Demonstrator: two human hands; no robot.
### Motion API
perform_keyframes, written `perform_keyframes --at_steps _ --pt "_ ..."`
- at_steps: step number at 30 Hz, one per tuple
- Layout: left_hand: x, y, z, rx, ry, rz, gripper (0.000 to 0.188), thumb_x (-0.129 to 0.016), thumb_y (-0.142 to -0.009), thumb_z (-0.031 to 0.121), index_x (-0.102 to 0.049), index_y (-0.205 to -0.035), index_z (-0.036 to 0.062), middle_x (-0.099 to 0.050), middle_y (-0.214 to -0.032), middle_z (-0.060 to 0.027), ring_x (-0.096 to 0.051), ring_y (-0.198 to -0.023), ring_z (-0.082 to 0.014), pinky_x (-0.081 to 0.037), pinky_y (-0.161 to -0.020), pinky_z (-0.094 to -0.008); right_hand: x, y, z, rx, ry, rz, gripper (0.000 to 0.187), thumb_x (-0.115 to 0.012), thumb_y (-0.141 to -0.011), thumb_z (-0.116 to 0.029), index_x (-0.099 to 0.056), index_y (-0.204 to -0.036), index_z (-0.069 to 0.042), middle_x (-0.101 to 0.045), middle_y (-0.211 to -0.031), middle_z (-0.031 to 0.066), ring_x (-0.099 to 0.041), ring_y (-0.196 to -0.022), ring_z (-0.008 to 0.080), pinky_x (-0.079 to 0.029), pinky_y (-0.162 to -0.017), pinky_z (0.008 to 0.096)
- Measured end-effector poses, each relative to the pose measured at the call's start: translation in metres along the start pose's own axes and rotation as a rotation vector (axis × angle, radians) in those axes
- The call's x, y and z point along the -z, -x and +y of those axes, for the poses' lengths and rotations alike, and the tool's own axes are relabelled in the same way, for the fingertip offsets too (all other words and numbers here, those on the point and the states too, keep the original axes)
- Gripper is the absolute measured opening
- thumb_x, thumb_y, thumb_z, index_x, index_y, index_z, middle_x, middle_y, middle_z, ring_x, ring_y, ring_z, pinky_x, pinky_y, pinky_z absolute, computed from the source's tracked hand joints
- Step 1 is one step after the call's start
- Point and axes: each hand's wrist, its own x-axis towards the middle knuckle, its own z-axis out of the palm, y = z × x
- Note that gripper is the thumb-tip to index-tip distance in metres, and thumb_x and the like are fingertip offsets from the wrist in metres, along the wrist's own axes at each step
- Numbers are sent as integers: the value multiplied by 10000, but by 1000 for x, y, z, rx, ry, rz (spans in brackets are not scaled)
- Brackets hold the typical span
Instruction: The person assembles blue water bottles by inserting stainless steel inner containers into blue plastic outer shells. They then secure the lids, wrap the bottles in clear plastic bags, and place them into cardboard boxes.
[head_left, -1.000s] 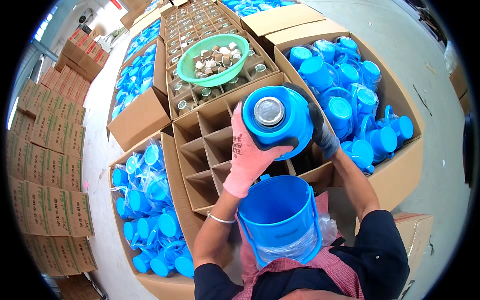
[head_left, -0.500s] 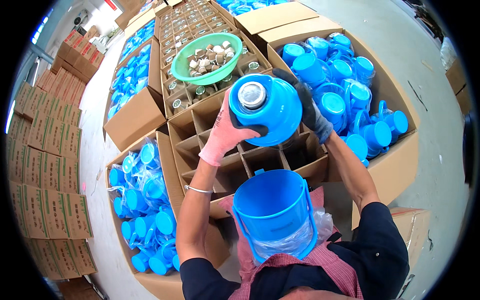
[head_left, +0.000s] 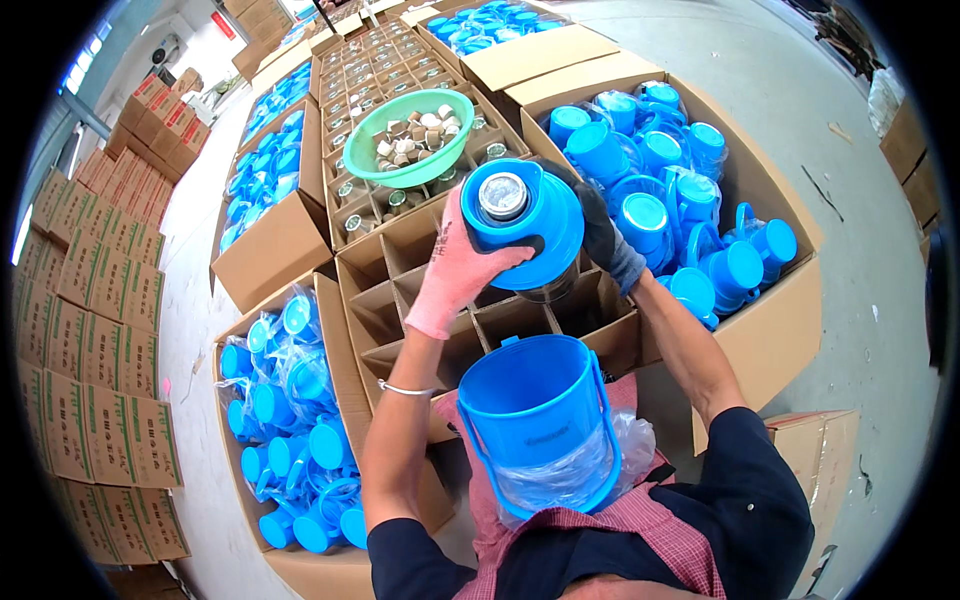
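Gripping a blue flask [head_left: 525, 222] between both hands: left hand [head_left: 462, 262], right hand [head_left: 603, 238].

Both hands are up over the divided carton [head_left: 420, 300]: the left hand [head_left: 462, 262], in a pink glove, grips the blue flask shell [head_left: 523, 222] from the left, and the right hand [head_left: 605, 238], in a dark glove, clasps its far right side. A shiny glass neck shows at its top. Near the body, a blue bucket-like casing [head_left: 540, 420] stands upright. Farther off, a green bowl [head_left: 418, 138] of corks rests on the filled cartons.
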Motion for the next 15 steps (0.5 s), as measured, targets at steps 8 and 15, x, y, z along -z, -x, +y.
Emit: perform_keyframes --at_steps 8,15 --pt "-8 -9 -4 1 102 -25 923 -843 -607 127 -346 -1382 65 -483 -1297 -93 -460 -1233 -212 -361 -1077 -360 11 3 16 -85 -10 57 638 -461 -974 -442 -340 -1453 -39 -428 -1430 145 -433 -1296 239 -323 -1098 373" --pt "0 -16 2 -6 188 -88 896 -845 -634 115 -339 -1372 56 -505 -1288 -80 -474 -1221 -185 -367 -1069 -345 7 -6 6 0 32 77 645 -485 -966 -468 -375 -1439 -43 -471 -1397 134 -452 -1277 236 -380 -1054 361"
